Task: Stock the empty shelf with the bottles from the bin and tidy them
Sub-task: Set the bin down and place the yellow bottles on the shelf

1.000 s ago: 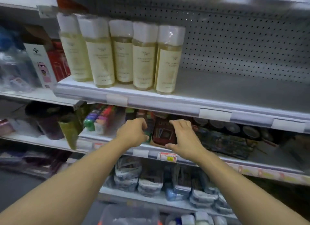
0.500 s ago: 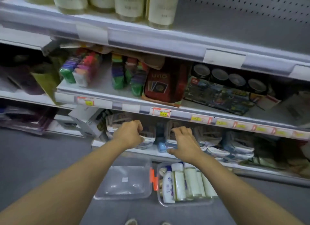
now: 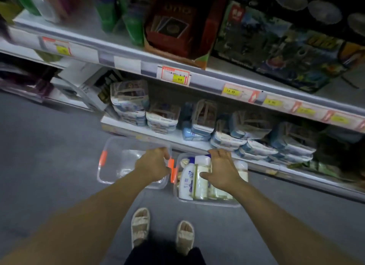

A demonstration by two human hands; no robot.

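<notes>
A clear plastic bin stands on the grey floor below the lowest shelf. It holds several bottles lying side by side, among them a white bottle and a pale yellow bottle with a white cap. My right hand hovers over these bottles with fingers spread, the thumb beside the pale yellow one, gripping nothing that I can see. My left hand hangs loosely curled and empty over the right end of the clear lid, close to the orange latches. The shelf being stocked is out of view above.
The lowest shelf carries stacked transparent pouches just behind the bin. Above it, a shelf edge with price tags holds card boxes and a toy box. My sandalled feet stand on the floor in front of the bin.
The view has swung down from the shelf with the yellow bottles to the floor. Both hands have dropped from shelf height to just over the bin and lid.
</notes>
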